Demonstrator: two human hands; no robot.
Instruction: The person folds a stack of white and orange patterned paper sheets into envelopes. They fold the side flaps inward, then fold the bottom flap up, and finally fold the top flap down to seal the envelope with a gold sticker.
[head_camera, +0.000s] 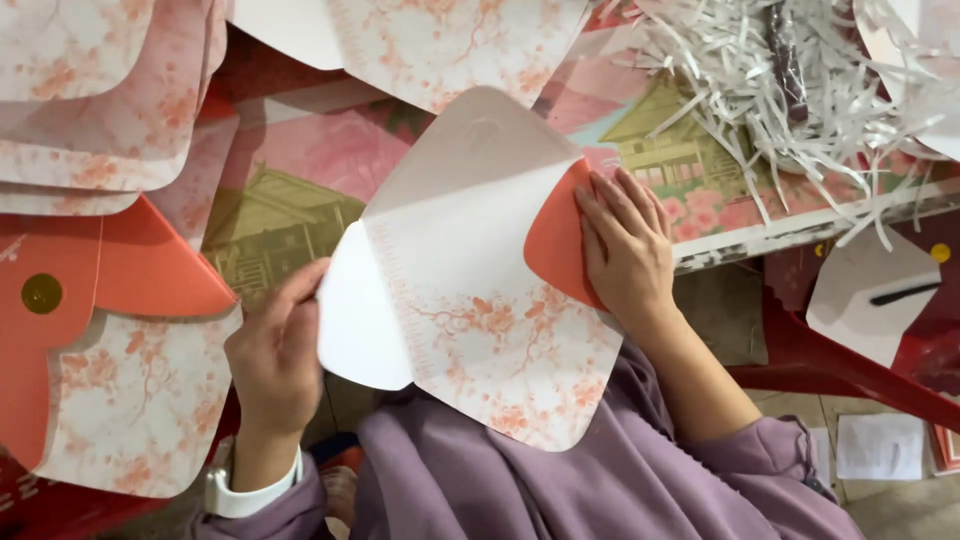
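The right hand (625, 245) lies flat, fingers spread, pressing the orange side flap (558, 245) down over the middle of an unfolded envelope blank (480, 300), while the left hand (275, 350) pinches the opposite white side flap (358, 310) between thumb and fingers at its left edge. The blank sits at the centre of the frame, held between the two hands just above the person's purple-sleeved lap, its floral-printed face turned up and its pointed top flap (470, 140) standing open toward the table. By the look of it, the folding is at an early stage: one side flap is down, the other only gripped and not yet turned in, and the top and bottom flaps lie open. Outward from the hands, a stack of the same blossom-patterned blanks (90, 100) fills the upper left of the frame, and another with an orange flap and gold round sticker (41, 293) lies at the left. A heap of shredded white paper (790, 90) sprawls across the upper right, on a table surface covered with a printed sheet (690, 170).
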